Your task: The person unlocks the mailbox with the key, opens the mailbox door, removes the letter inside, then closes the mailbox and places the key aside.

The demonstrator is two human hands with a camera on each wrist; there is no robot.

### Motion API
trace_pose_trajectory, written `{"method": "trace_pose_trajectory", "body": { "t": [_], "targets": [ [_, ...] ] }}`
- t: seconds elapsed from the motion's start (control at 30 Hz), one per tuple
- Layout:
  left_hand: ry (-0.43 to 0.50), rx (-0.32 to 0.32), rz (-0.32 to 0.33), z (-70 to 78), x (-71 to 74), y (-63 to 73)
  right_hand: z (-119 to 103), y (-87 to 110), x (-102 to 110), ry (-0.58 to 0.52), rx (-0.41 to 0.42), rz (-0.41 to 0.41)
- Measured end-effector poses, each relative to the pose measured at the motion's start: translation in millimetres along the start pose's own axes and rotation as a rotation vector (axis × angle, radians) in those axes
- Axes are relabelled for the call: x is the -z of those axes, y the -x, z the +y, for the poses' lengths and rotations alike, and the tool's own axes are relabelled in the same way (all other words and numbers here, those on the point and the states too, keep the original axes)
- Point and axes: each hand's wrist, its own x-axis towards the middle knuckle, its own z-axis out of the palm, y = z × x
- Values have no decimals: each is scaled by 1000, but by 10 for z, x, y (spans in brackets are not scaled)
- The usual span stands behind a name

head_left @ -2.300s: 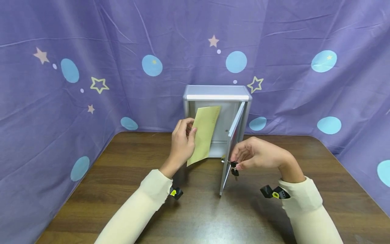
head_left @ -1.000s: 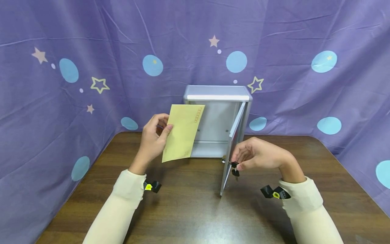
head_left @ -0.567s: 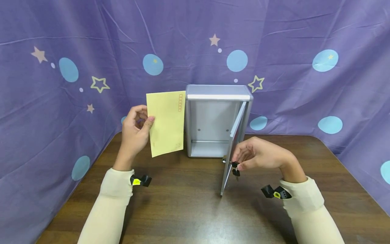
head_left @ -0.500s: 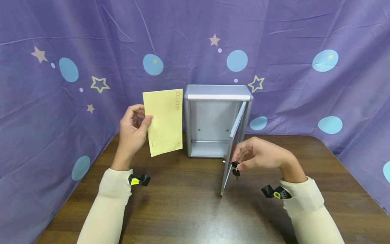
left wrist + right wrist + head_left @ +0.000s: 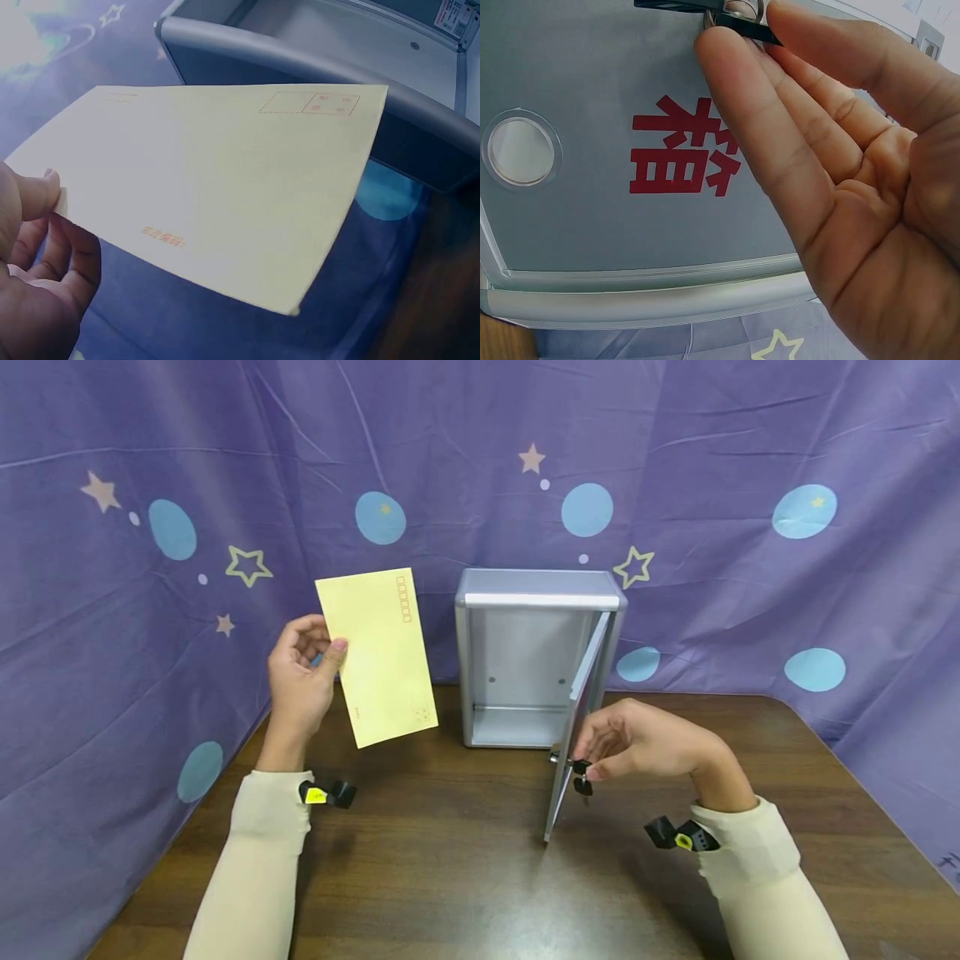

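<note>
Firstly, one left hand (image 5: 299,681): thumb in front, fingers behind, pinching the left edge of a pale-yellow envelope (image 5: 381,660). Envelope: held in the air outside the box and to its left, top leaning left; red postcode squares at upper right. Next, one silver lockable box (image 5: 536,601), upright, front open. Door (image 5: 583,668): hinged at right, swung outward; red Chinese character on its outer face. Keys (image 5: 582,786), two, black-headed: one at the door, gripped between thumb and fingertips of the right hand (image 5: 654,743); the other hanging below. Full width: brown wooden table (image 5: 450,877); behind, purple curtain (image 5: 465,435), stars and blue ovals.
</note>
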Motion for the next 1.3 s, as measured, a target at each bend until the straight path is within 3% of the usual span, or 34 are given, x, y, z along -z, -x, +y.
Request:
{"method": "trace_pose_trajectory", "body": {
  "t": [0.2,0.33,0.57,0.67,1.0,1.3],
  "targets": [
    [42,144,24,-183,34,19,4,0,-6,-12,-2,-2],
    [22,239,30,-313,44,40,12,1,-6,-9,0,-3],
    [-196,403,-12,-551,98,88,18,0,-3,-14,4,-1],
    [-222,464,-34,-643,120,111,22,1,-2,-15,4,0],
    [-303,557,-141,-823,63,195,13,10,2,-19,-6,10],
    [-465,621,-212,-874,18,288,14,6,-2,-19,-8,10]
  ]
}}
